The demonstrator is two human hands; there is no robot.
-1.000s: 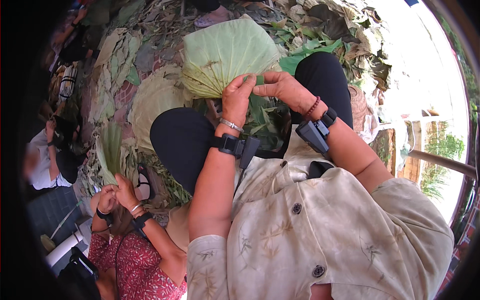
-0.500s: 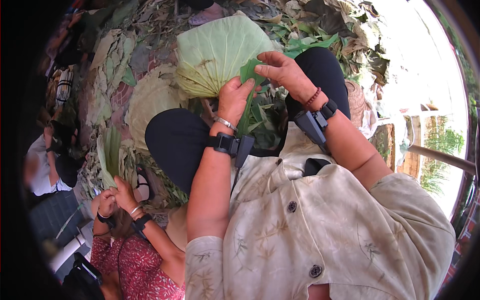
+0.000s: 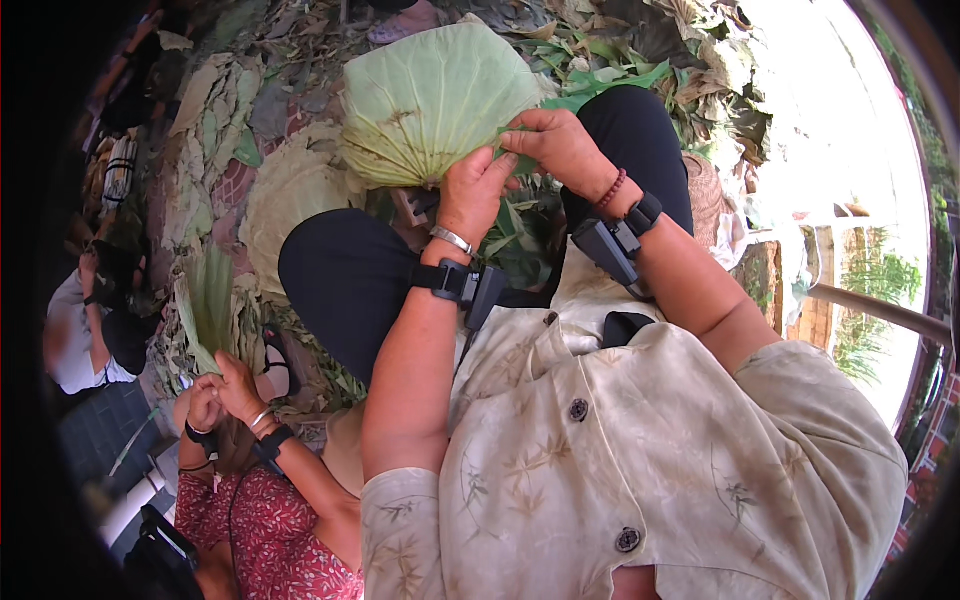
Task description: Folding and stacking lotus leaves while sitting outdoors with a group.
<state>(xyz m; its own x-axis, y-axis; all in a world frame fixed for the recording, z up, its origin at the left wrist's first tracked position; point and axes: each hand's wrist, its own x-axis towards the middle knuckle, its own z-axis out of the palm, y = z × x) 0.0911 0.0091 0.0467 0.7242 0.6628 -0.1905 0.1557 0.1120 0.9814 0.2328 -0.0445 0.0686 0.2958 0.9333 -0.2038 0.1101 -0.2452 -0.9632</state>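
Both my hands meet just in front of my knees, close to a large pale green, ribbed, fan-shaped leaf [image 3: 435,105]. A narrow green leaf [image 3: 506,141] runs between them, mostly hidden by the fingers. My left hand [image 3: 474,192] is closed on it, thumb uppermost. At its upper end, my right hand [image 3: 563,152] pinches the same leaf with thumb and fingertips. The big leaf's narrow base lies just beyond my left hand; whether that hand touches it is hidden.
Dry leaves [image 3: 200,150] litter the brick ground. Another broad, faded leaf [image 3: 290,200] lies beyond my left knee [image 3: 340,285]. At lower left, a co-worker in red patterned clothing [image 3: 290,520] holds a pleated leaf [image 3: 210,300]. Greener leaves [image 3: 610,85] lie beyond my right knee [image 3: 635,150].
My hands have drawn closer together. The green leaf, earlier showing broadly between and below them, is now mostly covered by the fingers. The whole view has shifted slightly.
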